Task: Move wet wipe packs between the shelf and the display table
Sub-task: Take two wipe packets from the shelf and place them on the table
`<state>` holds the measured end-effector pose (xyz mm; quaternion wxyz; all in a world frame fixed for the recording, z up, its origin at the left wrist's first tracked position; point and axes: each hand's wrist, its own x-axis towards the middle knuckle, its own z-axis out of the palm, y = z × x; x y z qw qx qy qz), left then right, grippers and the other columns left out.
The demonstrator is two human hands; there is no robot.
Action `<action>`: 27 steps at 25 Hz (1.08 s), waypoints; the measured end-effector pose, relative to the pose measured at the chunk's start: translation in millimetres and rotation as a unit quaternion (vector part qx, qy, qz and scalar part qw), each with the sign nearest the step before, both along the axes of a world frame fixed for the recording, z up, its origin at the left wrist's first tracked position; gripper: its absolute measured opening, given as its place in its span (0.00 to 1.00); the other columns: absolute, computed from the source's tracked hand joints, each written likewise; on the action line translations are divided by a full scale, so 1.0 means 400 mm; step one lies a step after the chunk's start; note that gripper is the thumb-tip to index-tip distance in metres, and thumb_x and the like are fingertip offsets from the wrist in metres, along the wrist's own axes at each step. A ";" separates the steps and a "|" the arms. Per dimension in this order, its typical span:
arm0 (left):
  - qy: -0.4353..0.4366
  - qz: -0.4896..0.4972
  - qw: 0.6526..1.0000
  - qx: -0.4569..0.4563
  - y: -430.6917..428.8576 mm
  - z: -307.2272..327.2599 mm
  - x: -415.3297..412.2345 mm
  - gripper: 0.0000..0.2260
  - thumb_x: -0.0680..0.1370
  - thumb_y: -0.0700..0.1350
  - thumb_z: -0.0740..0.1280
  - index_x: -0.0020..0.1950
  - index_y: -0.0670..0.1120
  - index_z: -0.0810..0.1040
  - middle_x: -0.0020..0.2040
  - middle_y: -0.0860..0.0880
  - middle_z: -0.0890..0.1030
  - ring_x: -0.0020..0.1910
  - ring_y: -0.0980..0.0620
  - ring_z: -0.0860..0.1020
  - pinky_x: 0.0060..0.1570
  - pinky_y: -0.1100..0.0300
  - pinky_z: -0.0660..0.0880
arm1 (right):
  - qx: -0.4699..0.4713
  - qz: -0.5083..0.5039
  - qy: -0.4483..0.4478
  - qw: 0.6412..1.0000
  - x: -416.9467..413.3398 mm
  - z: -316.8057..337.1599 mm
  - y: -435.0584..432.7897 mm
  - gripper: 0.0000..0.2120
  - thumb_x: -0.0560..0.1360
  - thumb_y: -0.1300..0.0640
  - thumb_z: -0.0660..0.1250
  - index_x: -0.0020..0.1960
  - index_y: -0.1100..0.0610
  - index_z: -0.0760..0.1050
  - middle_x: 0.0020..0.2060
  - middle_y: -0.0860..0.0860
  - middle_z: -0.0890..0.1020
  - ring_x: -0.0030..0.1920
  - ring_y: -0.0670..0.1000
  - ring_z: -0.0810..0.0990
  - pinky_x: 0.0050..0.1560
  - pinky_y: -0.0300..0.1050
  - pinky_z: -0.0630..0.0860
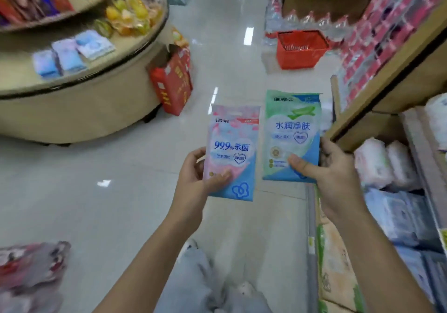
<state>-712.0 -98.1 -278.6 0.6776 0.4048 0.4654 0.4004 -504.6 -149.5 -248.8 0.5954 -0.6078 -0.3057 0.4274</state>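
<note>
Counter: the round counter [79,109] is standing to my left, well apart from me across the floor [108,204].
Blue packs: a few blue packs [70,55] are lying flat near the counter's rim, so I am judging that wipes are being laid out there.
Left hand: my left hand [193,179] is grasping the pink pack [232,148] at its lower left corner, thumb pressing on the front.
Pink pack: it is hanging upright over the floor, print facing me, probably so I can read it.
Green pack: the green pack [291,133] is sitting just beside the pink one, slightly higher and also facing me.
Right hand: my right hand [331,175] is grasping the green pack at its lower right corner, thumb on the front.
Shelf: the shelf [391,80] is running close by my right hand. I am carrying one pack per hand, likely to move two per trip.
</note>
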 end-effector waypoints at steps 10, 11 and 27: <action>0.018 0.222 0.975 -0.007 0.334 -0.034 -0.490 0.23 0.65 0.35 0.74 0.56 0.48 0.72 0.46 0.54 0.85 0.44 0.53 0.84 0.38 0.62 0.79 | -0.055 0.206 -0.005 0.977 -0.427 -0.050 0.541 0.18 0.67 0.70 0.71 0.52 0.56 0.75 0.42 0.50 0.86 0.41 0.49 0.85 0.38 0.37 0.79; 0.022 0.228 0.973 -0.004 0.384 -0.028 -0.529 0.22 0.67 0.33 0.74 0.56 0.48 0.72 0.45 0.54 0.85 0.44 0.54 0.84 0.38 0.62 0.79 | -0.058 0.213 -0.003 0.975 -0.461 -0.053 0.585 0.17 0.67 0.70 0.71 0.52 0.55 0.75 0.42 0.50 0.86 0.41 0.49 0.85 0.38 0.37 0.79; 0.031 0.397 0.916 -0.048 1.079 -0.076 -0.874 0.26 0.64 0.37 0.75 0.59 0.46 0.72 0.48 0.53 0.85 0.47 0.53 0.83 0.44 0.59 0.76 | -0.089 0.371 0.000 0.925 -0.859 -0.096 1.472 0.20 0.67 0.67 0.74 0.57 0.57 0.75 0.47 0.51 0.85 0.46 0.51 0.85 0.38 0.38 0.80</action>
